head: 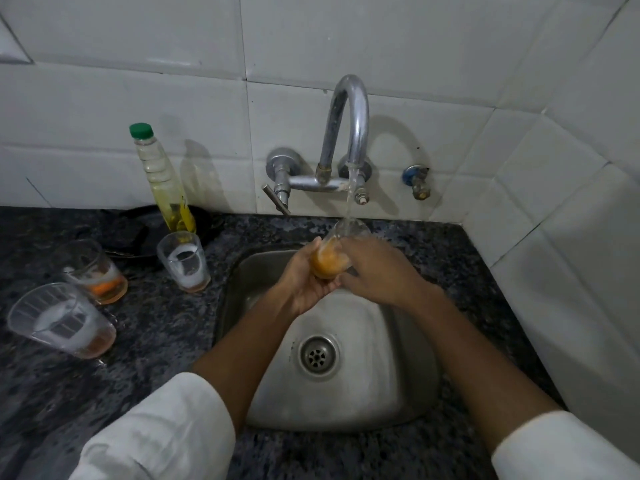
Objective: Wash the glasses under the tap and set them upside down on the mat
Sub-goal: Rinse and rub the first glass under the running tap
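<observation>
Grip: both hands wrap one glass [330,259]; the left hand [304,278] cups it from below and the side, and the right hand [375,271] curls round it from the right
Glass in hand: tilted with its mouth toward the tap [346,133], orange residue at the bottom, held over the sink [398,358]
Water: a stream [349,199] runs from the spout into the glass mouth
Waiting glasses: three on the table [156,341] left of the sink, all upright and dirty: a near glass [62,320], a middle glass [93,270] and a far glass [183,261]
Behind them: a bottle [162,178] with a green cap and a dark pan [138,237]
Mat: none that I can make out
Progress: judged early, first glass under rinse, none set upside down, three unwashed
</observation>
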The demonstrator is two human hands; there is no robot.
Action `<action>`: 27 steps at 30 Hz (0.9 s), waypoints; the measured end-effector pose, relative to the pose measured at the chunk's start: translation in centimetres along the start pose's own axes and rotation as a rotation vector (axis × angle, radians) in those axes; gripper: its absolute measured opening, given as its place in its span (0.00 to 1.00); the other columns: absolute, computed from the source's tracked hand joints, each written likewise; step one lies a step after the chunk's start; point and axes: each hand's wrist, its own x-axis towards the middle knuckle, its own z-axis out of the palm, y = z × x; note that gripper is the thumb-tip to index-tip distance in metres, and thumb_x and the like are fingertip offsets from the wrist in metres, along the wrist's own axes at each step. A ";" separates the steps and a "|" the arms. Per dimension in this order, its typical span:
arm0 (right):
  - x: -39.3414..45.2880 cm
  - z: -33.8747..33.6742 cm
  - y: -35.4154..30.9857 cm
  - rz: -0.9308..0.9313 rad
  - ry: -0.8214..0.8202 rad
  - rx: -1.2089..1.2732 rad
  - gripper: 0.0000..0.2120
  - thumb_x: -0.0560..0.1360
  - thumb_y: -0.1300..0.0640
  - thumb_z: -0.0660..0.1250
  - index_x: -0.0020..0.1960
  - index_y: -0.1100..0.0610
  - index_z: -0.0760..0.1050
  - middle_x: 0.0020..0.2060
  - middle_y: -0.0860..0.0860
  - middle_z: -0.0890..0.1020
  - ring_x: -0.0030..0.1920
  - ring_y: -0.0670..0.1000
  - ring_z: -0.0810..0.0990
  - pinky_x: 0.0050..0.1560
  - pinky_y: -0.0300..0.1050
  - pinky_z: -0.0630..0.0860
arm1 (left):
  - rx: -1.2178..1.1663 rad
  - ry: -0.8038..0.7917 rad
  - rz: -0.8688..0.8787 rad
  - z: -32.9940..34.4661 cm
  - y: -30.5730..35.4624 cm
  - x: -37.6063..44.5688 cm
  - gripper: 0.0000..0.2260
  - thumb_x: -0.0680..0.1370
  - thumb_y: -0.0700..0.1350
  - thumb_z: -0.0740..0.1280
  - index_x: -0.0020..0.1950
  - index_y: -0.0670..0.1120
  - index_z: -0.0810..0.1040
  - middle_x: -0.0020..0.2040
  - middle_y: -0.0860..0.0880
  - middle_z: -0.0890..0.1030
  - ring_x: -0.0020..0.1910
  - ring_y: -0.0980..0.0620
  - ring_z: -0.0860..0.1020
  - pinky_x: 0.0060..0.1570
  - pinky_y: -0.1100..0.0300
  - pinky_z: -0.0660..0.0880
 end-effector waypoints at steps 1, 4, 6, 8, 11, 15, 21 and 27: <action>0.7 0.1 0.1 0.015 -0.069 0.016 0.16 0.71 0.51 0.63 0.57 0.52 0.76 0.52 0.53 0.81 0.50 0.54 0.79 0.49 0.53 0.78 | 0.030 0.016 0.004 0.1 0.2 -0.1 0.22 0.82 0.56 0.61 0.64 0.39 0.77 0.54 0.39 0.82 0.48 0.46 0.79 0.52 0.53 0.79; 2.5 1.0 -0.4 0.092 -0.081 0.299 0.08 0.71 0.52 0.66 0.46 0.54 0.80 0.43 0.52 0.83 0.43 0.52 0.82 0.47 0.53 0.80 | 0.003 0.004 0.053 -0.1 0.1 -0.2 0.24 0.79 0.58 0.65 0.62 0.38 0.79 0.50 0.41 0.82 0.46 0.47 0.78 0.47 0.56 0.78; 3.4 1.7 -1.8 0.279 0.044 0.667 0.05 0.73 0.60 0.68 0.42 0.55 0.82 0.38 0.53 0.84 0.38 0.52 0.83 0.41 0.47 0.80 | -0.139 -0.038 0.128 -0.2 -0.7 -0.3 0.25 0.79 0.56 0.64 0.66 0.37 0.76 0.59 0.37 0.80 0.57 0.42 0.78 0.59 0.49 0.77; 3.8 2.5 -2.9 0.332 0.166 0.898 0.05 0.73 0.64 0.67 0.43 0.58 0.82 0.39 0.56 0.84 0.39 0.53 0.82 0.39 0.46 0.78 | -0.275 -0.074 0.160 -0.3 -1.1 0.2 0.22 0.79 0.52 0.64 0.63 0.36 0.77 0.58 0.36 0.80 0.57 0.41 0.79 0.53 0.48 0.81; 2.9 2.7 -1.4 -0.019 -0.005 0.379 0.08 0.75 0.60 0.65 0.54 0.54 0.77 0.46 0.53 0.81 0.47 0.53 0.80 0.46 0.51 0.78 | -0.159 -0.026 0.107 -0.3 0.4 0.8 0.19 0.80 0.54 0.64 0.49 0.38 0.83 0.44 0.41 0.83 0.41 0.46 0.82 0.37 0.53 0.81; 2.4 2.6 -0.1 -0.142 -0.112 -0.161 0.12 0.76 0.50 0.58 0.55 0.51 0.76 0.49 0.52 0.80 0.50 0.55 0.79 0.47 0.54 0.78 | -0.003 -0.016 0.018 -1.0 0.6 0.7 0.28 0.79 0.58 0.66 0.68 0.36 0.75 0.58 0.37 0.81 0.56 0.43 0.81 0.60 0.47 0.78; 2.9 3.7 -2.0 0.067 0.095 0.256 0.09 0.78 0.58 0.60 0.49 0.60 0.78 0.44 0.55 0.80 0.45 0.54 0.80 0.43 0.47 0.76 | -0.219 -0.025 0.069 -0.3 -0.4 1.4 0.26 0.79 0.54 0.64 0.70 0.37 0.74 0.61 0.38 0.79 0.63 0.41 0.78 0.67 0.45 0.72; 2.4 4.5 -0.3 0.020 0.177 0.231 0.13 0.76 0.55 0.57 0.47 0.59 0.79 0.43 0.55 0.82 0.44 0.55 0.81 0.44 0.54 0.78 | -0.063 -0.105 0.057 -0.7 -0.9 0.8 0.27 0.81 0.56 0.63 0.69 0.35 0.74 0.67 0.34 0.74 0.64 0.40 0.75 0.70 0.45 0.68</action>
